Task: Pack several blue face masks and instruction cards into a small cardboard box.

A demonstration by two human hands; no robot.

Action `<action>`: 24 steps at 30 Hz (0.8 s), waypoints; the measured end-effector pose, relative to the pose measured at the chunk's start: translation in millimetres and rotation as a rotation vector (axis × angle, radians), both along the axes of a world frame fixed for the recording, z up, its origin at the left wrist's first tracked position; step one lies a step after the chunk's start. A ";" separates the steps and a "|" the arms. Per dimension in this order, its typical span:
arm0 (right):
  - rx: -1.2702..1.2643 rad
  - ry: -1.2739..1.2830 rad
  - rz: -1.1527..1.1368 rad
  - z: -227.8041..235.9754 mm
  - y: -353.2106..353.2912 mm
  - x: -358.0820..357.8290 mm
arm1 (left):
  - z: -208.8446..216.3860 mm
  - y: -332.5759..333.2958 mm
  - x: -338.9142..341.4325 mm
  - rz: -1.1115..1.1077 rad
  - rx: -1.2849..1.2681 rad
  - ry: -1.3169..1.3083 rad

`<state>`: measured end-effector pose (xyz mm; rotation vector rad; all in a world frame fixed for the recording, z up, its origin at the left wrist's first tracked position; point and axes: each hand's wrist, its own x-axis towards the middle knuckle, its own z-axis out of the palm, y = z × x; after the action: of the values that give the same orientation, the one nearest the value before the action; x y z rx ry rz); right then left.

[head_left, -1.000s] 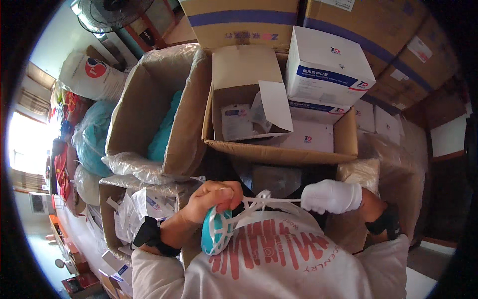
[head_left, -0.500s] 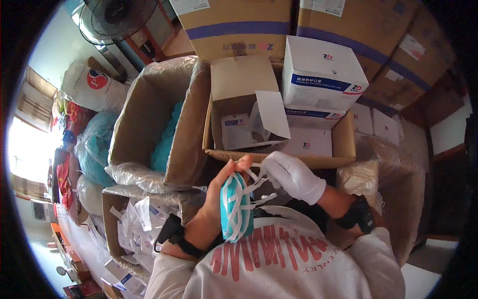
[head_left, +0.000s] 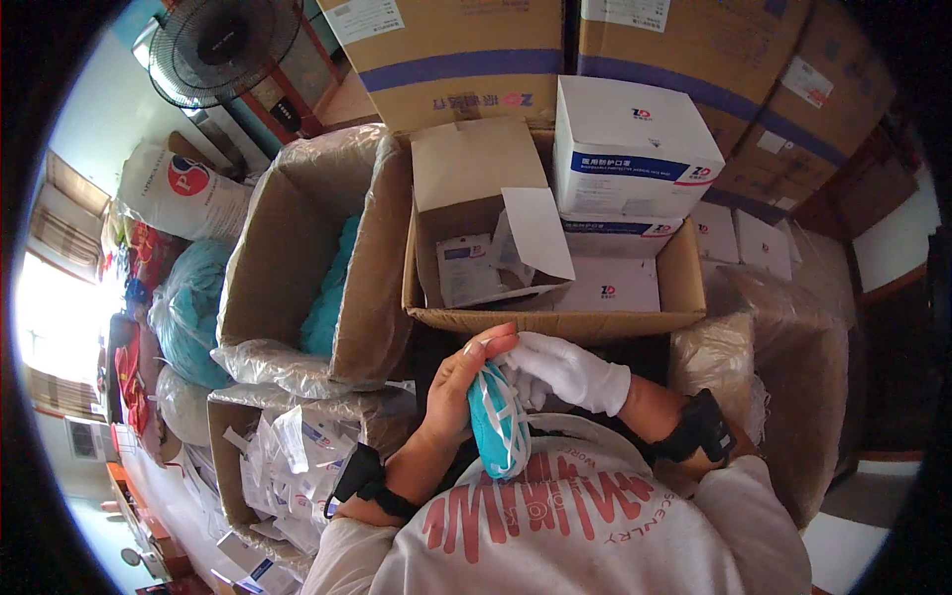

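Note:
In front of my chest hangs a bundle of teal face masks [head_left: 493,424] with white straps looped over it. My bare left hand [head_left: 457,385] is closed round its upper left side, the fingers folded over the top. From the right, my right hand [head_left: 573,373], in a white glove, presses against the top of the bundle with bent fingers, where the straps gather. The two hands meet there, and the fingertips of the gloved hand are partly hidden. Just beyond them stands an open carton [head_left: 555,321] holding an open white box [head_left: 538,226] with flat packets inside.
A plastic-lined carton [head_left: 288,169] with teal masks stands at the left; below it, another carton [head_left: 226,466] holds white packets. White boxes [head_left: 638,139] are stacked at the right of the middle carton. A lined carton [head_left: 808,397] stands right; large sealed cartons [head_left: 461,74] rise behind.
My gloved right hand has moved left and in against the bundle, gathering the straps that were stretched out. The bundle and my left hand have shifted slightly right.

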<state>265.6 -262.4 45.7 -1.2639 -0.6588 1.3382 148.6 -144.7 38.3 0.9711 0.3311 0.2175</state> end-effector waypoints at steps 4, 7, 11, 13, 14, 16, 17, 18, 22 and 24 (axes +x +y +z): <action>0.069 -0.098 0.004 0.2 6.1 -2.5 | -7.0 1.1 -0.1 -0.029 0.008 0.044; 0.138 -0.171 -0.053 -18.5 11.7 -6.7 | -12.5 3.9 3.1 0.042 0.129 0.001; 0.208 -0.470 -0.025 -15.6 8.1 2.0 | -9.3 12.0 10.2 0.196 0.373 0.013; 0.224 -0.730 -0.054 -16.7 3.8 3.7 | -8.3 13.8 9.8 0.118 0.712 0.050; 0.222 -0.729 -0.052 -15.5 0.7 5.3 | -5.7 14.9 9.7 0.033 1.048 0.091; 0.148 -0.886 0.055 -9.2 -6.9 7.3 | 6.0 26.3 4.6 -0.090 1.325 0.178; 0.177 -0.882 0.149 -8.7 -12.6 5.7 | 9.1 32.5 3.6 -0.367 1.369 0.123; 0.207 -0.876 0.243 -7.3 -19.0 3.6 | 9.4 36.5 2.1 -0.647 1.394 0.064; 0.309 -0.733 0.595 28.2 -45.6 -7.1 | 40.8 26.5 -17.8 -0.992 1.439 -0.197; 0.269 -0.709 0.635 27.8 -58.3 -5.2 | 53.1 33.1 -21.9 -1.114 1.557 -0.126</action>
<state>260.3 -320.7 73.5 -1.3523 -1.7912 1.2024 126.7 -111.6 91.4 2.4847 -0.6688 -0.6049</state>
